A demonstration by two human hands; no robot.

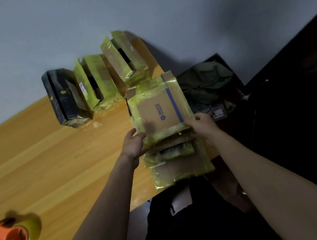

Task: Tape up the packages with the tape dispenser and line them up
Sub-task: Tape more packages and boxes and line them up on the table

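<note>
A flat cardboard package (157,107) with yellow tape and a blue stripe lies on top of a stack of taped packages (180,168) at the table's right end. My left hand (133,145) grips its near left corner and my right hand (202,125) grips its near right corner. Three packages stand in a row by the wall: a black one (61,98), a yellow-taped one (97,84) and a taller one (124,58). The orange tape dispenser (13,236) with its yellowish roll lies at the table's near left.
The wooden table (44,159) runs along a grey wall. A dark green cloth bundle (206,86) sits on a dark surface right of the stack. My dark-clothed lap is below the table's edge.
</note>
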